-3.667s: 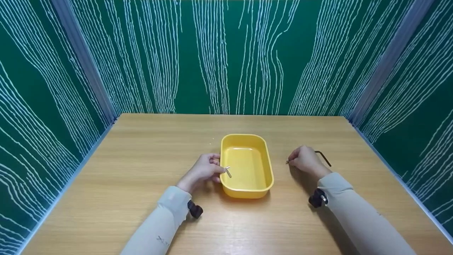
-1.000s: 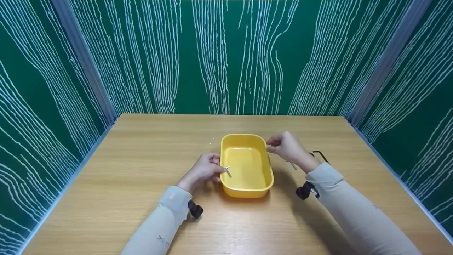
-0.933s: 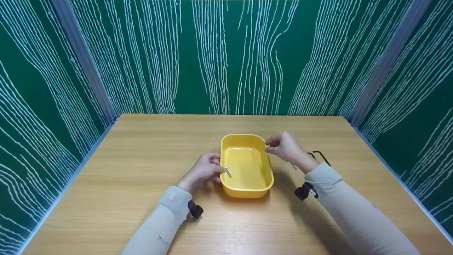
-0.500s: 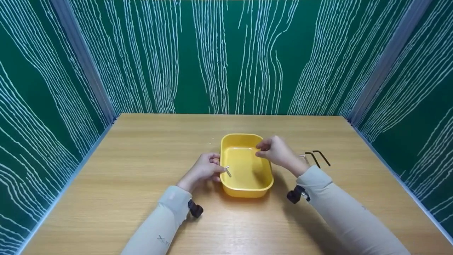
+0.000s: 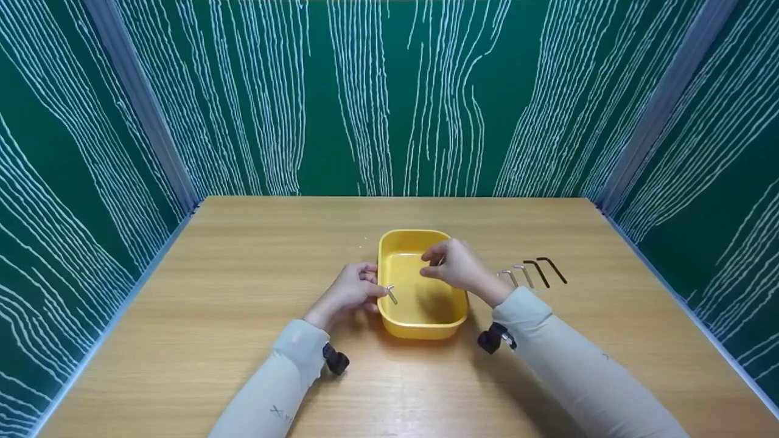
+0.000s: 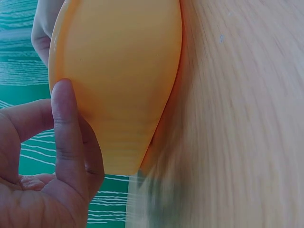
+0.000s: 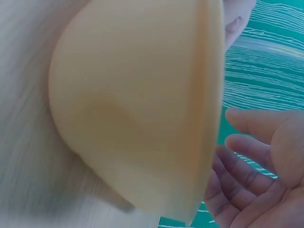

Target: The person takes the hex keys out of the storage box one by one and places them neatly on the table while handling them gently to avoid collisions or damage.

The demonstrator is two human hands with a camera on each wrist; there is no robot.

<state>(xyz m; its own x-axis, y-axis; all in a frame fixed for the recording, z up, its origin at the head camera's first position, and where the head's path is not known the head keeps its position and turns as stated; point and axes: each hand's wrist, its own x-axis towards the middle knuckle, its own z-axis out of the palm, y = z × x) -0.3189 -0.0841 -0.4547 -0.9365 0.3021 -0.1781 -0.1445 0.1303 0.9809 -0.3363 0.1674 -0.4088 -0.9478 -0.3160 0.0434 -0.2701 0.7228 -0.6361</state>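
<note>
A yellow plastic bin (image 5: 426, 331) stands on the table, and my left hand (image 5: 353, 287) grips its left rim. Right at the left thumb tip, a small silver hex key (image 5: 392, 295) shows against the inside of the bin. My right hand (image 5: 459, 267) hovers over the bin's right side, thumb and fingers loosely bent. No object shows between them; in the right wrist view the right hand (image 7: 266, 175) has its thumb and index finger apart beside the rim. On the table to the right, black hex keys (image 5: 552, 269) and silver hex keys (image 5: 524, 276) lie in a slanted row.
The wooden table (image 5: 274, 243) has a few tiny light specks (image 5: 364, 242) left of the bin. Green panels (image 5: 316, 121) with white wavy lines close off the back and both sides.
My right hand was down at the table by the hex keys; it has come up and left over the bin. More of the hex key row now shows. The left hand stays on the rim.
</note>
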